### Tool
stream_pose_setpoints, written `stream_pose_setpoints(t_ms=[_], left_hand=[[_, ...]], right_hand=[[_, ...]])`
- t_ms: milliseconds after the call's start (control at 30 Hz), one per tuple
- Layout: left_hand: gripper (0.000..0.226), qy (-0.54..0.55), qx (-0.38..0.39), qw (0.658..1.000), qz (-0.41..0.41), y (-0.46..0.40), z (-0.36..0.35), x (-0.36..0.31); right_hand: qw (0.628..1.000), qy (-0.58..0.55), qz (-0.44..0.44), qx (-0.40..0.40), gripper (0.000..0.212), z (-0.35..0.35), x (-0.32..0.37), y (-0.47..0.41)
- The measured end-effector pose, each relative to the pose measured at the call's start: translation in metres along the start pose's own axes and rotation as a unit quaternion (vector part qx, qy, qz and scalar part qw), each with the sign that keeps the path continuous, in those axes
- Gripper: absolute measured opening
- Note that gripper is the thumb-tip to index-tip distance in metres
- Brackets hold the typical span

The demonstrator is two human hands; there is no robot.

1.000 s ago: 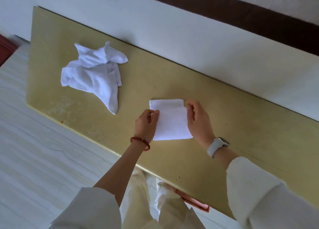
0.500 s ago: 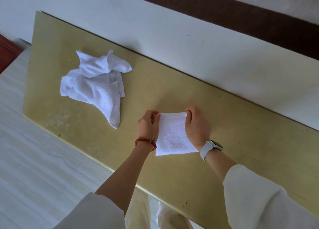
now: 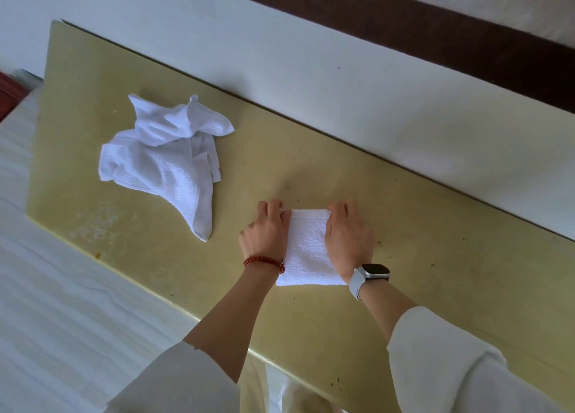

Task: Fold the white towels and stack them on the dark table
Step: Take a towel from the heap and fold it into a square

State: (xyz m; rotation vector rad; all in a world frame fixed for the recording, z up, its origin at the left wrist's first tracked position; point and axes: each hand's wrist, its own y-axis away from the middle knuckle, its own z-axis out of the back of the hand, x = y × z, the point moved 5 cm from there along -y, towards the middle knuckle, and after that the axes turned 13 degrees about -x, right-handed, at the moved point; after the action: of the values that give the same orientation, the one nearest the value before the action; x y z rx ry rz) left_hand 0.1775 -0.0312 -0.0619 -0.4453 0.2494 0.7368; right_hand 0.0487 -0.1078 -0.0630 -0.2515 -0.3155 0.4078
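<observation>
Pinching the folded towel [image 3: 306, 250] at its far corners, both hands [image 3: 266, 235] [image 3: 348, 241] sit near the table [image 3: 435, 257] front edge.

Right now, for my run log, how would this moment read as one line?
step: folding | left hand: holds towel | right hand: holds towel | pile: unfolded, left on table | stack: none

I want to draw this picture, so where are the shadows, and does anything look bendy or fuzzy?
Head view: soft daylight, no glare; a dark shadow line runs along the table where it meets the wall, and the crumpled towels hold faint grey creases. The table's edges slant and spread from the wide lens. The folded towel looks sharp, its weave showing.
</observation>
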Motion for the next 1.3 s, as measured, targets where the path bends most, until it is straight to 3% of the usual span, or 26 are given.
stream_pose_setpoints(t_ms=[67, 133, 167, 233, 300, 367, 433, 567, 833, 967, 1100, 1300], left_hand=[[0.013, 0.004, 0.014, 1.000, 0.003, 0.000, 0.001, 0.000], [0.019, 0.057, 0.033, 0.995, 0.069, -0.002, 0.002, 0.004], [0.024, 0.101, 0.035, 0.990, 0.096, 0.000, 0.004, 0.005], [0.031, 0.156, -0.010, 0.986, 0.060, 0.005, 0.017, 0.004], [0.035, 0.135, -0.044, 0.990, -0.023, 0.019, 0.024, 0.005], [0.038, 0.102, -0.027, 0.988, -0.111, 0.037, 0.022, 0.004], [0.042, 0.056, 0.017, 0.984, -0.171, 0.050, 0.012, 0.002], [0.056, -0.037, 0.112, 0.973, -0.197, 0.052, -0.002, 0.003], [0.070, -0.095, 0.190, 0.956, -0.203, 0.050, 0.000, 0.010], [0.065, -0.078, 0.177, 0.959, -0.209, 0.054, 0.008, 0.014], [0.064, -0.090, 0.183, 0.961, -0.185, 0.065, 0.009, 0.016], [0.063, -0.107, 0.178, 0.965, -0.157, 0.067, 0.009, 0.016]], right_hand=[[1.000, -0.019, -0.012, -0.003, 0.018, 0.002, 0.000, 0.001], [0.998, -0.049, -0.031, -0.034, 0.004, 0.012, -0.002, -0.001], [0.997, -0.049, -0.034, -0.056, 0.013, 0.020, -0.004, -0.001], [0.996, -0.007, 0.014, -0.089, 0.026, 0.035, -0.002, 0.002], [0.992, 0.026, 0.102, -0.069, 0.033, 0.036, 0.003, 0.014], [0.985, 0.048, 0.166, -0.009, 0.047, 0.027, 0.010, 0.029], [0.981, 0.065, 0.178, 0.037, 0.048, 0.014, 0.009, 0.039], [0.986, 0.051, 0.129, 0.093, 0.051, 0.001, -0.010, 0.046], [0.985, -0.005, 0.128, 0.112, 0.050, 0.008, -0.013, 0.042], [0.998, -0.063, -0.001, 0.019, 0.039, 0.038, -0.025, 0.035], [0.975, -0.001, -0.184, 0.124, 0.032, 0.030, -0.027, 0.037], [0.957, -0.030, -0.243, 0.156, 0.026, 0.026, -0.012, 0.029]])
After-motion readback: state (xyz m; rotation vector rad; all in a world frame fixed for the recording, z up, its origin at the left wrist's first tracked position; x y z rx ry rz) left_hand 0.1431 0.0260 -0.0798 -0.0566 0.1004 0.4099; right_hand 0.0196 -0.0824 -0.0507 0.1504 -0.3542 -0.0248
